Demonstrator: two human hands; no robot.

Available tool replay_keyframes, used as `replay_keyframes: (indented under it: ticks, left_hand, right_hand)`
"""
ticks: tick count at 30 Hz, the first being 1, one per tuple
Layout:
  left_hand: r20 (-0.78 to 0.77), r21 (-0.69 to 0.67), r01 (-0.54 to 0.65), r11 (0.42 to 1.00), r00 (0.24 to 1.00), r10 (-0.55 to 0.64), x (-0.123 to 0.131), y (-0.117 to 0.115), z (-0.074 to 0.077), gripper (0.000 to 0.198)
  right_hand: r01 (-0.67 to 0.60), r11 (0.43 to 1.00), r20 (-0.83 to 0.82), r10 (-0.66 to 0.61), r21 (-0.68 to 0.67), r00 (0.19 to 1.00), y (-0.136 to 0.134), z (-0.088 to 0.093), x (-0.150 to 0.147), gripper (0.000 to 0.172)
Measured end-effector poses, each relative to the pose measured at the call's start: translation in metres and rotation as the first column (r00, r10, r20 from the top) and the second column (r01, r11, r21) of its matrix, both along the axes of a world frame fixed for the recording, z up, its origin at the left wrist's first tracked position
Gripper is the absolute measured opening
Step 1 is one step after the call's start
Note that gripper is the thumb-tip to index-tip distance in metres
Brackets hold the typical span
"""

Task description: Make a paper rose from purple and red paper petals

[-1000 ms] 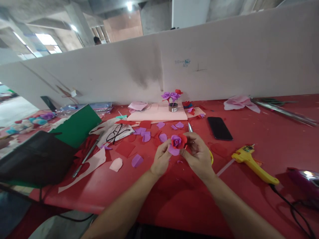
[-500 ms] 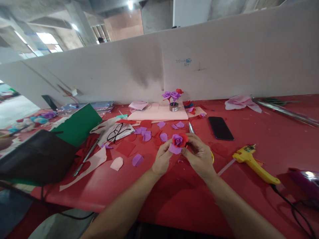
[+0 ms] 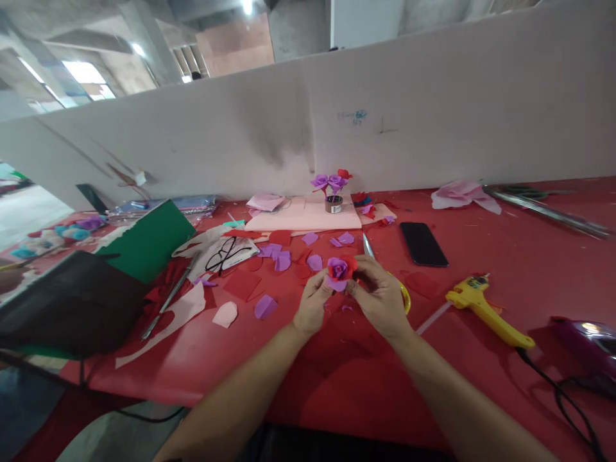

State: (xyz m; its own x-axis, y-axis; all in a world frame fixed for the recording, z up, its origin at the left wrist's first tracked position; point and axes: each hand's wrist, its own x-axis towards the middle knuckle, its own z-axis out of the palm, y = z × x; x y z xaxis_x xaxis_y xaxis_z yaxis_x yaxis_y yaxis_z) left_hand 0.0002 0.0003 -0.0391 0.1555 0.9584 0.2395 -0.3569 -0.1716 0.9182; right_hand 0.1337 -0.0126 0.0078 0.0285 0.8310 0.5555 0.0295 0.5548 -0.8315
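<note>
Between both hands I hold a paper flower (image 3: 339,269) with a purple centre and red outer petals, a purple petal at its lower front. My left hand (image 3: 312,303) pinches its left side near the purple petal. The fingers of my right hand (image 3: 380,292) are closed on the right side, by the red petals. Yellow-handled scissors (image 3: 405,298) lie partly under my right hand, their blade tip showing beyond it. Loose purple petals (image 3: 282,260) and red paper pieces (image 3: 243,285) are scattered to the left and beyond the hands.
A yellow glue gun (image 3: 488,311) and a black phone (image 3: 423,244) lie to the right. Behind stands a small pot (image 3: 333,205) of purple and red paper flowers. Eyeglasses (image 3: 225,255), green sheet (image 3: 154,237) and a black folder (image 3: 72,301) are at left; a white partition (image 3: 202,141) closes the back.
The purple petal at the front of the flower now sits closer against it, with less of it sticking out below. Both hands stay on the flower; the view has shifted slightly.
</note>
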Motion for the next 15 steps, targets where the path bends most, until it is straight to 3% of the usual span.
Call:
replay_keyframes:
  ticks: [15]
  left_hand:
    - [0.062,0.024,0.033,0.999,0.998,-0.035,0.0006,-0.0006,0.0001,0.040]
  right_hand:
    - [-0.023,1.000,-0.005,0.023,-0.014,1.000,0.0012,-0.0064,-0.0015,0.012]
